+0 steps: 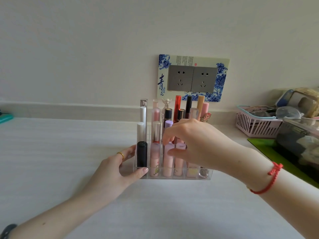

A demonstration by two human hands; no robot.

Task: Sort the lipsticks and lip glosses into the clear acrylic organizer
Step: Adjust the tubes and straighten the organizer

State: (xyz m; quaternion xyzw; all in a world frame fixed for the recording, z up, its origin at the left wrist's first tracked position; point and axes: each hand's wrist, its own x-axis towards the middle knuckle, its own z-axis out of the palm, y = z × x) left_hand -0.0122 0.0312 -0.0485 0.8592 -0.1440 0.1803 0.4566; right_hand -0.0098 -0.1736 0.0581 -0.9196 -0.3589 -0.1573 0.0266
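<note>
Head view: the left hand [119, 168] grips the organizer [189, 177] at its near left corner, thumb on the front wall, fingers along the side. The right hand [195, 144] hangs over the middle, thumb and forefinger curled either side of a pink tube [167, 166] in the front row (pinched or merely touched, I can't tell). The tube stands upright, straight below those fingertips, so any move runs vertical.

Soft even daylight, wide-angle edge distortion

The organizer [179, 177] stands on the bench [69, 144] with lipsticks [142, 154] upright inside; sockets [192, 78] behind, basket [255, 125] right.
</note>
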